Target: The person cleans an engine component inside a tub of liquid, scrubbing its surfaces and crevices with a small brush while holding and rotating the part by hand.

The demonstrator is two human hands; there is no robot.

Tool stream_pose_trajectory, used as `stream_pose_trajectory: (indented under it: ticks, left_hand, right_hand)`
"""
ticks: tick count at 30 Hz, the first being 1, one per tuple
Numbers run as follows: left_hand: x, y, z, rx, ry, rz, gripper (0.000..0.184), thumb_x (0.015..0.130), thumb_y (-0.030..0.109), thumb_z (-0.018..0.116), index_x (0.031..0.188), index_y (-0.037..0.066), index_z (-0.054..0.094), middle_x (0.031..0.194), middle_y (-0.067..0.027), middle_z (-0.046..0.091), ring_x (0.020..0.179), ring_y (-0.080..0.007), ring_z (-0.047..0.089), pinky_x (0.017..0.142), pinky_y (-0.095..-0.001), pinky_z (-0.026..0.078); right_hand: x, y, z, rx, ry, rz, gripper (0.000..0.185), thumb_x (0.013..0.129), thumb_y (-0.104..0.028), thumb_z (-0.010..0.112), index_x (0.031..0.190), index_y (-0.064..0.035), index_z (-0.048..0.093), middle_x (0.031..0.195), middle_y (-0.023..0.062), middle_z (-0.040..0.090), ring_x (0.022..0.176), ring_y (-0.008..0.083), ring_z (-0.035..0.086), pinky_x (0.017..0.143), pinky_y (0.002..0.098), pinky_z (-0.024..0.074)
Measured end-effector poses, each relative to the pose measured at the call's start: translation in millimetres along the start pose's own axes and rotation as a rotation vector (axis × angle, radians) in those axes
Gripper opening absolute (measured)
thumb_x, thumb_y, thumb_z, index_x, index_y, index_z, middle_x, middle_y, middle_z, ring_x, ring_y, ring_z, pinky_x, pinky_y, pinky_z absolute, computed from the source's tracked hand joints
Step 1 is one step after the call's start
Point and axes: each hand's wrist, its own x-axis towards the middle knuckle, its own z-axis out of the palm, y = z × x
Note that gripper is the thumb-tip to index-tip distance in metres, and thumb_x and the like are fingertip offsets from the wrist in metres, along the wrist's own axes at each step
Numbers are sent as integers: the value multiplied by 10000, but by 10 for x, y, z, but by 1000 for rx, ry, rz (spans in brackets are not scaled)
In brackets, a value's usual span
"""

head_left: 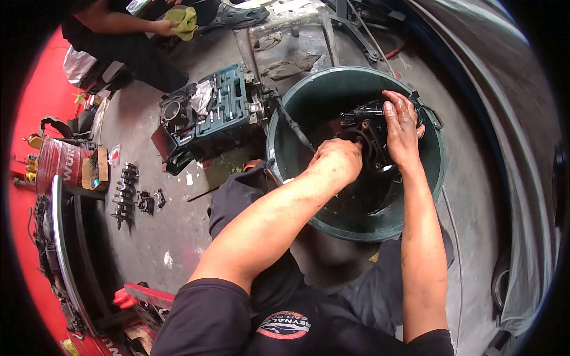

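My left hand [339,159] is closed low inside a dark green round tub [274,151], its fingers curled towards a dark metal engine part [373,137]. What it grips is hidden by the hand. A black hose [295,126] crosses the tub's left rim and runs down to that hand. On the other side, my right hand [404,129] looks wet and smudged, pressed along the engine part's right side and steadying it at a tilt. The part has a round opening and a shiny metal piece along its top. Dark liquid seems to lie in the tub's bottom.
Left of the tub, a teal tool case [224,98] with sockets rests on a dark stand. A crankshaft [124,194] and small metal parts lie on the floor. At top left, another person's hand [166,27] holds a yellow-green cloth [183,24]. Plastic sheeting [510,178] hangs right.
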Motion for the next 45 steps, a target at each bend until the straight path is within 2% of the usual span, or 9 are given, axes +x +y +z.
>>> stream_pose_trajectory:
  ticks: [6,11,13,17,21,31,38,41,45]
  left_hand:
    - [32,-91,291,-65,256,80,448,1065,249,312,1367,24,556,1164,-159,713,1057,-339,701,923,-436,547]
    - [-136,-346,340,-224,371,268,480,891,87,546,1358,-23,533,1092,-241,698,1078,-380,663,912,-472,534]
    - [-307,-552,466,-352,581,322,497,905,104,577,1376,-38,511,1006,-211,722,931,-309,717,814,-432,562]
    - [-1080,-806,72,-1111,542,221,419,925,75,595,1326,-31,539,940,-126,702,704,-97,628,631,-264,518]
    - [-1105,-697,266,-1580,892,496,288,970,86,627,1219,-52,581,1009,-129,691,816,-123,651,706,-256,551]
    - [-508,-208,670,-1594,703,324,190,1009,119,549,1107,-3,657,893,-62,682,622,-55,534,581,-220,456]
    - [-204,-83,789,-1181,1012,431,203,1019,130,521,1098,25,675,850,-38,676,618,-79,547,563,-229,444]
    - [-576,-42,689,-1791,667,358,182,997,102,544,1073,-7,670,847,-74,672,608,-94,563,552,-233,455]
    - [-625,-84,775,-1922,690,386,166,985,58,529,1041,-6,672,821,-54,671,591,-83,564,543,-223,442]
  right_hand:
    - [-5,-20,-13,-42,-4,7,384,1038,-386,476,1298,-149,630,1362,86,555,1313,309,461,1139,456,275]
    - [-8,110,14,9,12,-36,363,1029,-400,505,1299,-193,631,1359,75,559,1317,316,449,1145,520,230]
    - [-4,115,1,14,-1,-31,356,1027,-405,513,1293,-202,634,1358,72,558,1318,325,446,1145,531,223]
    - [-5,204,41,35,28,-68,349,1028,-403,516,1289,-203,634,1358,71,558,1311,330,449,1142,541,222]
    - [-14,116,30,-4,27,-50,342,1033,-393,513,1285,-196,636,1350,79,560,1299,327,460,1128,515,264]
    - [-34,84,-20,-90,39,-63,329,1036,-351,532,1264,-143,645,1299,90,595,1247,301,519,1102,460,326]
    - [-51,106,-19,-119,46,-61,291,1044,-334,515,1248,-180,653,1305,74,594,1254,283,519,1090,485,317]
    - [-55,125,-39,-87,44,-87,291,1045,-330,514,1243,-169,652,1299,77,596,1244,282,521,1084,464,328]
    - [-76,11,-34,-127,71,-50,296,1044,-324,521,1240,-145,652,1282,77,604,1215,281,529,1072,415,349]
